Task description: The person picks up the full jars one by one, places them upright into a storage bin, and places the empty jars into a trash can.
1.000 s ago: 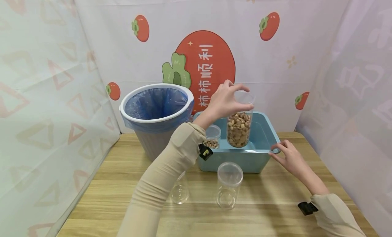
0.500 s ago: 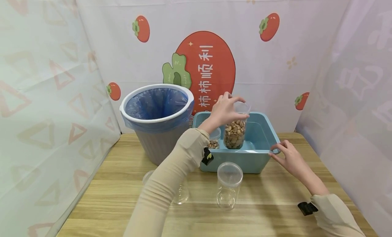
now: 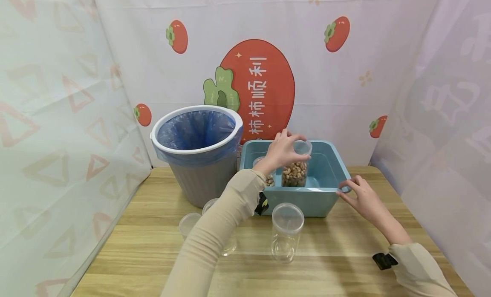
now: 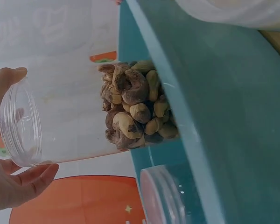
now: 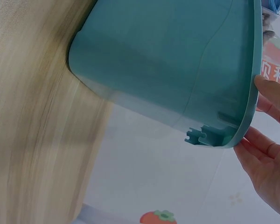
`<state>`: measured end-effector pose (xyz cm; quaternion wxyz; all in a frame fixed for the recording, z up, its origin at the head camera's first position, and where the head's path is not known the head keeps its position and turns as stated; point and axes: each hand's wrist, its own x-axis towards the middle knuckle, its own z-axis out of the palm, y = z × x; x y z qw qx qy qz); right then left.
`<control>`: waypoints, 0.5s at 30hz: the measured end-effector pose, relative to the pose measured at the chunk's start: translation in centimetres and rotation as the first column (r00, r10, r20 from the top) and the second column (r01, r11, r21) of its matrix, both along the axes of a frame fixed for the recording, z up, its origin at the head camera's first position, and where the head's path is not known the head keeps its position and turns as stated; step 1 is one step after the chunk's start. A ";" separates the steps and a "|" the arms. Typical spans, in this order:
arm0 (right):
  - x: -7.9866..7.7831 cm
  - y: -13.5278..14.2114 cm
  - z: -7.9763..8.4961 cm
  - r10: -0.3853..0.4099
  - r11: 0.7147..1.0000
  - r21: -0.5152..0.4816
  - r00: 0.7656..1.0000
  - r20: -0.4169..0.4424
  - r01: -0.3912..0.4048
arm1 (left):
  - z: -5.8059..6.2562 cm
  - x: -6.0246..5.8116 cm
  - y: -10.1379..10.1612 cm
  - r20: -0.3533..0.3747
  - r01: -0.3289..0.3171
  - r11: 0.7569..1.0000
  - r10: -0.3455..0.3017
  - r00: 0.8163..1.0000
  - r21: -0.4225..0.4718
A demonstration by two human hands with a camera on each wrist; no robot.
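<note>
My left hand grips a clear jar of nuts by its lid end, thumb and fingers on opposite sides. The jar stands upright with its lower part inside the blue plastic bin. In the left wrist view the nuts fill the jar's lower part. Beside it in the bin is a shorter lidded jar, partly hidden by my left wrist in the head view. My right hand pinches the bin's front right rim corner; the right wrist view shows thumb and fingers on either side of that rim.
A lidded clear jar with no contents stands before the bin. Two more clear jars, one with its lid showing, are partly behind my left sleeve. A trash can with a blue liner stands left of the bin on the wooden table.
My left hand has lowered the jar of nuts into the bin. My right hand has stayed at the bin's rim corner.
</note>
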<state>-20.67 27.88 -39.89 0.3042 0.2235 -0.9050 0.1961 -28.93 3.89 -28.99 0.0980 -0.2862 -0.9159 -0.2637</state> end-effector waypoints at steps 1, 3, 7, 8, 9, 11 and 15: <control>0.0 0.0 0.0 0.001 1.000 0.002 1.000 0.000 -0.001 | -0.3 -0.1 0.0 0.006 0.000 1.000 0.000 1.000 -0.006; -0.1 0.1 -0.1 0.003 1.000 0.005 1.000 0.000 -0.003 | -0.8 -0.2 0.0 0.017 0.003 1.000 -0.003 1.000 -0.016; 0.0 0.1 -0.1 -0.001 1.000 0.007 1.000 -0.003 0.001 | -1.6 -0.3 0.0 0.037 0.014 0.999 -0.013 0.999 -0.030; 0.0 0.0 0.0 -0.001 1.000 0.006 1.000 -0.003 0.001 | -1.8 -0.3 0.0 0.042 0.016 0.999 -0.015 0.999 -0.035; 0.0 0.0 0.0 -0.003 1.000 0.005 1.000 -0.004 0.003 | -2.0 -0.3 0.0 0.049 0.020 0.999 -0.018 0.999 -0.040; 0.1 0.0 0.0 -0.003 1.000 0.000 1.000 -0.003 0.003 | -2.4 -0.4 0.0 0.066 0.023 0.998 -0.020 0.998 -0.053; 0.0 0.0 0.1 -0.003 1.000 0.007 1.000 -0.004 0.003 | -3.0 -0.4 0.1 0.105 0.033 0.996 -0.024 0.994 -0.083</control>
